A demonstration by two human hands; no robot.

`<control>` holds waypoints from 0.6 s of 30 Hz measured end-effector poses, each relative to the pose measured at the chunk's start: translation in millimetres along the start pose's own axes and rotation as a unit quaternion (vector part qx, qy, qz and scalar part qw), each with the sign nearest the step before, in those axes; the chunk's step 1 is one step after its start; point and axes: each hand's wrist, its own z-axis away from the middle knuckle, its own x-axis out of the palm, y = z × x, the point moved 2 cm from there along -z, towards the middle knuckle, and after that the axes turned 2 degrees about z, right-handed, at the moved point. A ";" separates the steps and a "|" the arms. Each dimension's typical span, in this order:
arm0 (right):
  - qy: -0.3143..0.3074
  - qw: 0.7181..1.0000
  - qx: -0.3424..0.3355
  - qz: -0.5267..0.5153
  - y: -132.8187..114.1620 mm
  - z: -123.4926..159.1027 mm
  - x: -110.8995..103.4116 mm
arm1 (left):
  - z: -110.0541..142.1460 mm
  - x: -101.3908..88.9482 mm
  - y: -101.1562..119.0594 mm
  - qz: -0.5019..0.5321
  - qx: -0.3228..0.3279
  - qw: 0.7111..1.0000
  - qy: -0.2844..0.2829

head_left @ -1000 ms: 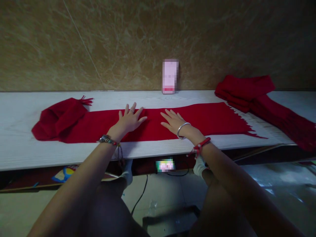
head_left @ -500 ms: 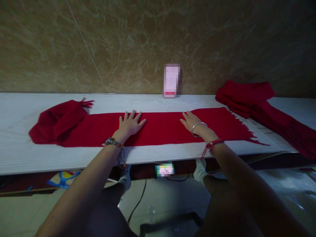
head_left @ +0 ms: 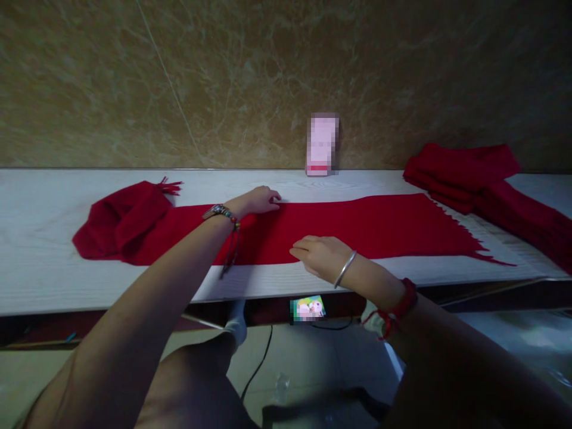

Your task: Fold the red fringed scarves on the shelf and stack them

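Note:
A red scarf (head_left: pixel 384 226) lies flat along the white board, its ragged fringe to the right and its left end folded into a loose heap. My left hand (head_left: pixel 263 199) is at the scarf's far edge, fingers loosely bent and thumb a little apart from them. Over the near edge, my right hand (head_left: pixel 325 256) has its fingers bunched together on the cloth. Its thumb is mostly hidden, and the scarf lies flat there.
Another red scarf (head_left: pixel 465 179) is heaped at the right and trails over the front edge. A pink phone-like object (head_left: pixel 322 146) leans against the marbled wall. Below the board sits a small lit screen (head_left: pixel 308 308), with a black cable (head_left: pixel 259 369) on the floor.
Both hands have left their flat, spread pose on the scarf. My left hand moved to the far edge; my right moved left and nearer, its fingers drawn together. The view shifted slightly.

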 end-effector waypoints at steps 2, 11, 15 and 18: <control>-0.009 1.000 0.003 0.025 -1.1 -2.5 -1.6 | -5.2 -1.8 4.6 0.019 -0.002 1.000 -0.014; 0.206 0.975 0.034 0.080 -9.2 -0.9 16.3 | -21.1 -3.1 -0.7 0.095 0.014 0.994 -0.045; 0.268 0.956 0.025 0.113 -12.4 3.0 20.3 | -26.3 2.8 -8.3 0.177 0.011 0.984 -0.021; 0.296 0.946 0.021 0.131 -13.8 4.0 20.3 | -25.9 4.1 -12.4 0.248 -0.003 0.969 0.000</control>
